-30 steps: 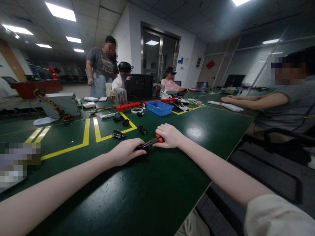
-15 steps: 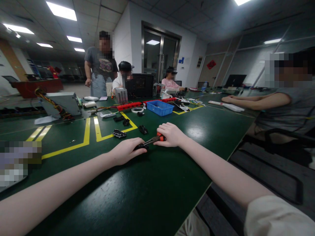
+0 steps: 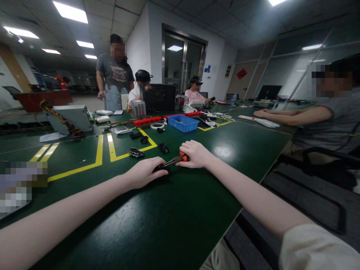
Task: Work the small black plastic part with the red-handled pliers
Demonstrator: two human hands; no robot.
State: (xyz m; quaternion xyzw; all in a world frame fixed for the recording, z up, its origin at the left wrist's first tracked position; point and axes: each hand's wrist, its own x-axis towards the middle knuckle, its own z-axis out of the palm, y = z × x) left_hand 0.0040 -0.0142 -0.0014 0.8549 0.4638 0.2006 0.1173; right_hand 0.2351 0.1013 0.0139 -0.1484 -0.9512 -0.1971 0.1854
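My left hand (image 3: 146,172) is closed around a small black plastic part (image 3: 159,167), pressing it near the green tabletop (image 3: 180,217). Most of that part is covered by my fingers. In my right hand (image 3: 194,154) are long-nose pliers (image 3: 176,159) with red and black handles. Their jaw tips point left and reach the black part; whether they pinch it I cannot tell. Just beyond my hands lie a loose black piece (image 3: 163,148) and another black piece with silvery detail (image 3: 136,152).
A blue plastic bin (image 3: 182,124) stands past my hands, before a red power strip (image 3: 148,121). A metal power supply with cables (image 3: 70,119) sits at left. More black pieces (image 3: 140,137) lie within yellow tape. One person sits at right (image 3: 323,116); others are across the table.
My hands, the pliers and the black part look the same as before. Across the table, the standing person's head has shifted slightly left, and the seated person at right has moved a little.
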